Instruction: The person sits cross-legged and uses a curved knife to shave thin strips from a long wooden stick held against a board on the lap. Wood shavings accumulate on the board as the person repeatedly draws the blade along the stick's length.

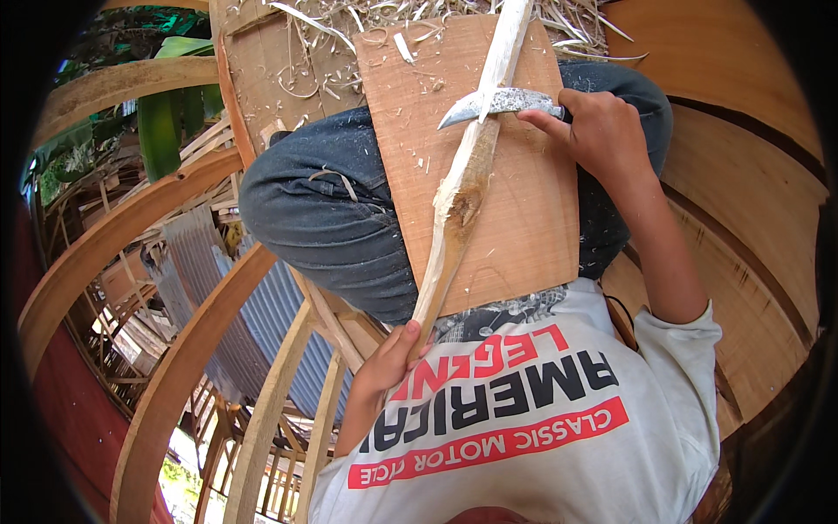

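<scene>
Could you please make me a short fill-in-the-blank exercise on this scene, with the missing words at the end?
1. The right hand holds a knife that is ____ rather than straight.
2. The left hand grips the ____ end of the wooden stick, not the far one.
3. The flat board beneath it is made of ____.
4. The person's jeans are ____ in colour.

Missing words: curved; near; wood; blue.

Up top, the stick (458, 196) runs clean out of frame! Upper right, the right hand (604, 131) swallows most of the knife handle (566, 113); lower centre, the left hand (388, 361) partly covers the stick's near end; shavings (567, 26), cut off above!
</scene>
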Demonstrator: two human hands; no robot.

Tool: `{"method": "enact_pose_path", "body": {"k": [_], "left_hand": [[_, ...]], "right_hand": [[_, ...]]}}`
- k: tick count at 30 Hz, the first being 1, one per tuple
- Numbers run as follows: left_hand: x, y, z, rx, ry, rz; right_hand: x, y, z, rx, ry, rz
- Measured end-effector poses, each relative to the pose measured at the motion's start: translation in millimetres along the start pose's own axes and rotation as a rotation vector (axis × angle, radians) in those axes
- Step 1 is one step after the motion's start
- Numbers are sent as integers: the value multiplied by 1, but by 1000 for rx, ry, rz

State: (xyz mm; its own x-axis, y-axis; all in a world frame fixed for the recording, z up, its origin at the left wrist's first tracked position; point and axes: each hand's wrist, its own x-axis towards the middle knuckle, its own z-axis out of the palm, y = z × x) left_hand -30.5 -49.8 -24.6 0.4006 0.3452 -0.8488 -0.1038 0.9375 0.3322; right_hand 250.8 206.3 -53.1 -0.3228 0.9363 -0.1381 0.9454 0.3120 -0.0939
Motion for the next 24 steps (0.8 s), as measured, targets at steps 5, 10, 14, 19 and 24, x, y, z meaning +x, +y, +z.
{"method": "enact_pose_path", "body": {"k": [5, 10, 14, 19, 24], "left_hand": [[0, 1, 2, -24, 11, -75], [-9, 3, -3, 73, -4, -33], [-10, 0, 1, 86, 82, 20], [-17, 14, 2, 314, 132, 74], [-15, 19, 9, 433, 177, 144]], "right_hand": [[28, 23, 11, 12, 140, 126], [72, 137, -12, 54, 134, 339], [42, 85, -15, 209, 30, 362], [-25, -7, -31, 323, -184, 217], [-49, -29, -16, 299, -139, 15]]}}
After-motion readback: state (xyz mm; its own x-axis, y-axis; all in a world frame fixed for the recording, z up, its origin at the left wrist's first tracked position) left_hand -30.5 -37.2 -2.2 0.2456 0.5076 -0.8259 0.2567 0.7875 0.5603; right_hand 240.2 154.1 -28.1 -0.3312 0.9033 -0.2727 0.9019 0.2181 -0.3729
